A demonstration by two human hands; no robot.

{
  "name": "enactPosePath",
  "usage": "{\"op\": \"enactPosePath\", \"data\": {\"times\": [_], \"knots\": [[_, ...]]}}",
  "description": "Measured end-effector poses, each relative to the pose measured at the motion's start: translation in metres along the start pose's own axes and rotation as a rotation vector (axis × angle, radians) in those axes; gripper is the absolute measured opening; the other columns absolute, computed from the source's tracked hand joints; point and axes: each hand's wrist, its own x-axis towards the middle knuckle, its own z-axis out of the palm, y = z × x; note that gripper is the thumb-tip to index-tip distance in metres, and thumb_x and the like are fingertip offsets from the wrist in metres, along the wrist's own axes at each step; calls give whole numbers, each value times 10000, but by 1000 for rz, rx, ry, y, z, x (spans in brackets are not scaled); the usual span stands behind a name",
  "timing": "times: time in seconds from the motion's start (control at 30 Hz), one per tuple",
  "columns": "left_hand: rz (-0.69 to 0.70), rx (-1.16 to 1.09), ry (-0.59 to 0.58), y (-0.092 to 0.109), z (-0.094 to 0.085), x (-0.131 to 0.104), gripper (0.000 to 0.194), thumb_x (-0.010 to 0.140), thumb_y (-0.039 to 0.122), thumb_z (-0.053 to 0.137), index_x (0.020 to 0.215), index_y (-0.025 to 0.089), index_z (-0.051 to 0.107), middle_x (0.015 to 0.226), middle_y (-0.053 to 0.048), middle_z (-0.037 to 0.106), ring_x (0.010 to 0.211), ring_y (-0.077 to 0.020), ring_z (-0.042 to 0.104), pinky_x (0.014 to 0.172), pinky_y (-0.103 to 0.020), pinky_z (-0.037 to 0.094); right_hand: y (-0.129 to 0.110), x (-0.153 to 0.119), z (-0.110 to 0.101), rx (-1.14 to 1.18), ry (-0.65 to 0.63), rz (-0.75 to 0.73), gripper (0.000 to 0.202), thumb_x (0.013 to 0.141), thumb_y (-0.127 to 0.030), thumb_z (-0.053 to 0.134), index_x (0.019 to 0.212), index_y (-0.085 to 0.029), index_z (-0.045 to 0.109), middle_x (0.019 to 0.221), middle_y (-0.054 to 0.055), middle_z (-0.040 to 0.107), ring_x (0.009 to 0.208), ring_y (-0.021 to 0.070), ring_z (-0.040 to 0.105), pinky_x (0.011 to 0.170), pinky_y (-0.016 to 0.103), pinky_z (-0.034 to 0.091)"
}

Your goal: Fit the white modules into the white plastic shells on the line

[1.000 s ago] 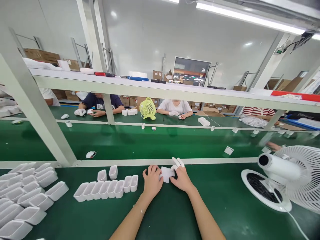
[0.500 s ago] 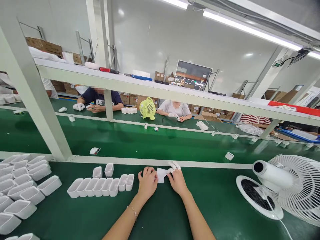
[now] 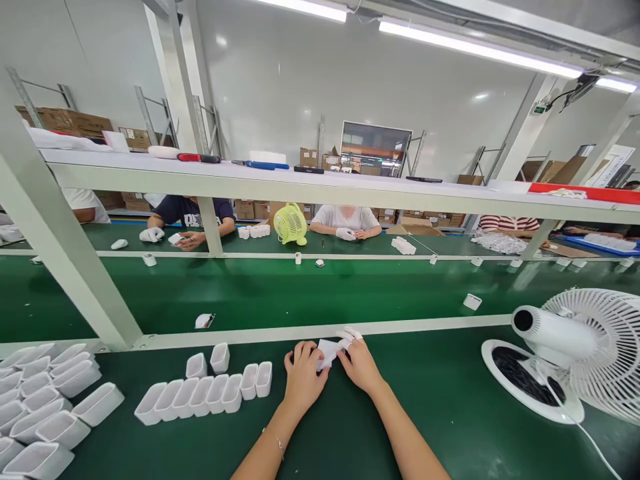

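A small white piece (image 3: 327,353), like paper or thin cloth, is between my two hands near the back edge of the green table. My left hand (image 3: 304,375) has its curled fingers on the left side of the piece. On the other side, my right hand (image 3: 360,360) pinches its right edge, with white covers on some fingertips. To the left stands a row of white open cups (image 3: 199,395), with two more cups (image 3: 220,358) just behind it.
Many white cups (image 3: 63,429) fill the far left. A white fan (image 3: 560,340) stands at the right. Behind the table edge runs a green belt (image 3: 390,291) with small white parts (image 3: 472,302). A shelf (image 3: 300,183) crosses above; people sit opposite.
The white piece has turned and now looks tilted or folded between my fingers. The view has shifted slightly. Parts on the belt have moved a little to the right.
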Motion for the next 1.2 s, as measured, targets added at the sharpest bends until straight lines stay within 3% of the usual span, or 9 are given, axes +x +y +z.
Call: {"op": "enactPosePath", "data": {"times": [0.17, 0.37, 0.53, 0.63, 0.83, 1.2], "knots": [[-13, 16, -29, -1, 0, -1, 130, 823, 116, 558, 872, 219, 619, 1166, -35, 595, 1183, -247, 454, 980, -487, 305, -4, -2, -1, 31, -22, 21, 187, 921, -190, 493, 951, -174, 677, 1312, 78, 587, 1332, 288, 406, 1091, 482, 368], [-9, 39, -21, -3, 2, -3, 181, 832, 85, 525, 856, 220, 644, 1200, -47, 603, 1190, -254, 456, 957, -476, 323, -8, -5, -4, 42, -20, 41, 94, 770, -195, 679, 864, -191, 683, 1310, 53, 595, 1314, 319, 430, 1064, 466, 398], [16, 52, 7, -5, 5, -1, 221, 873, 122, 497, 813, 237, 676, 1192, -48, 617, 1187, -268, 463, 948, -491, 328, -10, -4, -4, 17, -27, 28, 138, 732, -253, 737, 841, -195, 677, 1331, 37, 581, 1320, 300, 427, 1059, 427, 407], [33, 57, 2, -3, 3, 0, 244, 883, 131, 483, 797, 238, 684, 1188, -52, 625, 1185, -276, 469, 939, -500, 336, -9, -1, -4, 16, -50, 7, 183, 740, -305, 747, 875, -199, 685, 1347, 31, 568, 1333, 293, 410, 1062, 421, 405], [51, 70, -20, 0, -3, 1, 242, 894, 143, 486, 805, 231, 692, 1195, -52, 635, 1179, -278, 493, 926, -512, 348, -5, 0, -3, 19, -95, -4, 208, 800, -221, 677, 1000, -163, 688, 1313, 92, 588, 1315, 308, 428, 1061, 454, 399], [75, 91, 4, 6, -7, -3, 156, 865, 173, 557, 789, 214, 688, 1164, -45, 649, 1173, -277, 505, 989, -563, 316, -2, -3, 1, -48, -35, 8, 202, 934, -153, 546, 1121, -155, 622, 1264, 82, 587, 1277, 249, 465, 1027, 478, 430]]}}
